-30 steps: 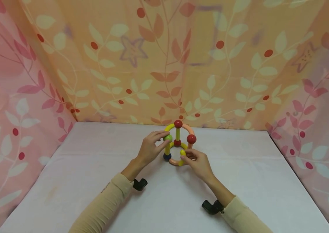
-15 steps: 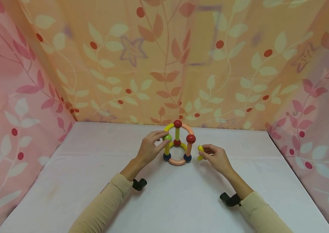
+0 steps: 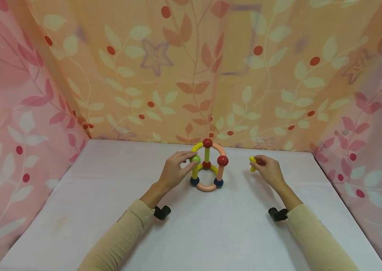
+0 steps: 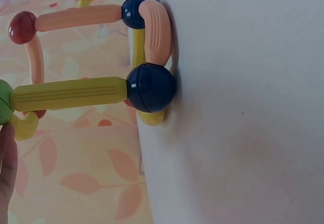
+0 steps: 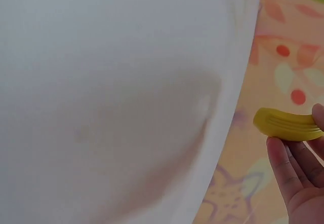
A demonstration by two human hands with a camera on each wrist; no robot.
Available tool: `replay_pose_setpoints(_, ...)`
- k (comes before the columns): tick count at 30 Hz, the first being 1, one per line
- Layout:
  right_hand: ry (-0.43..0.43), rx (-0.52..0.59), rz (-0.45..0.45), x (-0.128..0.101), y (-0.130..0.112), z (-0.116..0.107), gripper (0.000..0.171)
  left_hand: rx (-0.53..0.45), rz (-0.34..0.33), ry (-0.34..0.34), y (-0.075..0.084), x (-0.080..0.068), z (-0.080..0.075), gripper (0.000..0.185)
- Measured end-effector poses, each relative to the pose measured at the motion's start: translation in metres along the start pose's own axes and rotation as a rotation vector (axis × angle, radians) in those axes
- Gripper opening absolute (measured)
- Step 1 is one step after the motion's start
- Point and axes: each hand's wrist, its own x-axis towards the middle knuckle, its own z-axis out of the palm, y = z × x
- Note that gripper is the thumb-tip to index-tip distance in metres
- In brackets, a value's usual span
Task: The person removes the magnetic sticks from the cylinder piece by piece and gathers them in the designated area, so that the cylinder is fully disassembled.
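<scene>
A frame of coloured rods and balls stands on the table. My left hand [image 3: 175,171] pinches its green ball [image 3: 195,160] at the upper left, between thumb and fingers. Beneath that ball a straight yellow rod [image 4: 71,94] runs down to a dark blue ball [image 4: 151,87]. Red balls sit at the top back [image 3: 207,143] and top right [image 3: 223,160]. A curved peach rod [image 3: 206,188] joins the two blue balls along the front. Off to the right, my right hand [image 3: 269,170] pinches a curved yellow rod [image 5: 286,124], held apart from the frame and above the table.
A white cloth covers the table [image 3: 204,233]. Behind it hangs an orange curtain [image 3: 123,75] with leaf patterns, and pink patterned curtains [image 3: 5,124] close in both sides. Black wrist mounts [image 3: 278,214] hang below the sleeves.
My right hand has drawn the curved yellow rod away from the frame's front right, moving right and slightly back. The left hand has stayed on the green ball.
</scene>
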Motion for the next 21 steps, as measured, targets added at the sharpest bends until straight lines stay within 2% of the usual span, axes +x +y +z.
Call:
replay_pose_setpoints(6, 0.002, -0.078, -0.007, 0.018, 0.014, -0.003, 0.031, -0.001, 0.002, -0.002, 0.001, 0.001, 0.0, 0.032)
replay_pose_setpoints(10, -0.015, -0.177, -0.038, 0.027, 0.026, -0.002, 0.03, -0.01, -0.004, -0.004, 0.002, 0.001, 0.001, 0.032)
replay_pose_setpoints(17, -0.114, -0.382, -0.057, 0.033, 0.041, -0.003, 0.028, -0.01, 0.008, 0.002, 0.002, 0.002, 0.002, 0.033)
replay_pose_setpoints(21, -0.146, -0.459, -0.116, 0.034, 0.045, 0.0, 0.022, 0.001, 0.009, 0.007, 0.002, 0.001, 0.002, 0.032)
